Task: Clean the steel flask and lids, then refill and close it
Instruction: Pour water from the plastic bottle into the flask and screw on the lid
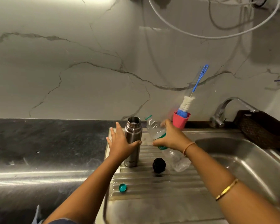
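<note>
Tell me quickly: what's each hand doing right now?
Left hand: open, thumb against the flask.
Right hand: gripping the bottle.

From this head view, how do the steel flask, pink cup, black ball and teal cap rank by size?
Largest: steel flask
Then pink cup and black ball: alike, cup farther off, so unranked
Smallest: teal cap

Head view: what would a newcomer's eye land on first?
The open steel flask stands upright mid-frame on the drainboard, the open left hand touching its side. Beside it, the right hand grips a tilted clear plastic bottle, neck toward the flask's mouth. A teal cap lies nearer the camera.
</note>
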### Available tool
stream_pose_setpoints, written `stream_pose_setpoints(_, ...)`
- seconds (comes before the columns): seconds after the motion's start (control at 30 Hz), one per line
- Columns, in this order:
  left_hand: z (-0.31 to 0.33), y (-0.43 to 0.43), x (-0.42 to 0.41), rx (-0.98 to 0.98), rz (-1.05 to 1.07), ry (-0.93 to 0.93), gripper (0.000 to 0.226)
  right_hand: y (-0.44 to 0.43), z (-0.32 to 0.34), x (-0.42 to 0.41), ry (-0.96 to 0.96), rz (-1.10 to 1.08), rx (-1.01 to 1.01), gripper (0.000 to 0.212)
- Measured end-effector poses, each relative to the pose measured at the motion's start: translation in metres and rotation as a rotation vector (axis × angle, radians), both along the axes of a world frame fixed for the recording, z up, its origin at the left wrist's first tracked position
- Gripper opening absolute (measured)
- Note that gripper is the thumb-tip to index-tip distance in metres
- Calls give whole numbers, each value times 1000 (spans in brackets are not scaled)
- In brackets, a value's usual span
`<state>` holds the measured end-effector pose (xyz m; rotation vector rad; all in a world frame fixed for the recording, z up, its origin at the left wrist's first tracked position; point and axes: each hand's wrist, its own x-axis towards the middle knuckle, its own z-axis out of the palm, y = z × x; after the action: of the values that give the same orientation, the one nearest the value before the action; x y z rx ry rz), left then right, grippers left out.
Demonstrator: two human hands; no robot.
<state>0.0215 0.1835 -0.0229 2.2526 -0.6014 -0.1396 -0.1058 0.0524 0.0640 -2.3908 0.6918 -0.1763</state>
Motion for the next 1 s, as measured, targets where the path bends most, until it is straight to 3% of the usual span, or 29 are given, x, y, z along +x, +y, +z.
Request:
stream_pose_setpoints(0.13, -24, 27, -16, 242, -2, 74, 106, 15, -35, -26, -94, -48, 144, 72)
stream_pose_setpoints(0.27, -52, 55, -43, 594, -72, -46, 66, 30, -67, -46, -148, -82, 171, 67)
stream_pose_setpoints(0.43, -81, 63, -64, 689, -202, -165, 53, 46, -98, -54, -162, -74, 151, 64)
stream_pose_setpoints(0.6, -100, 64, -67, 574, -238, -155, 44, 55, -114, -60, -167, -53, 134, 64)
stream_pose_setpoints(0.73, -105, 67, -66, 443, -245, -132, 41, 56, -116, -63, -189, -42, 128, 64)
stream_pose_setpoints(0.8, -100, 66, -68, 255, -184, -27, 42, 57, -117, -65, -187, -35, 124, 65)
stream_pose_setpoints(0.93, -62, 59, -74, -595, 138, 652, 22, 63, -118, -67, -166, -7, 94, 63)
stream_pose_setpoints(1.0, -42, 58, -75, -870, 202, 802, 14, 68, -116, -66, -133, 17, 82, 63)
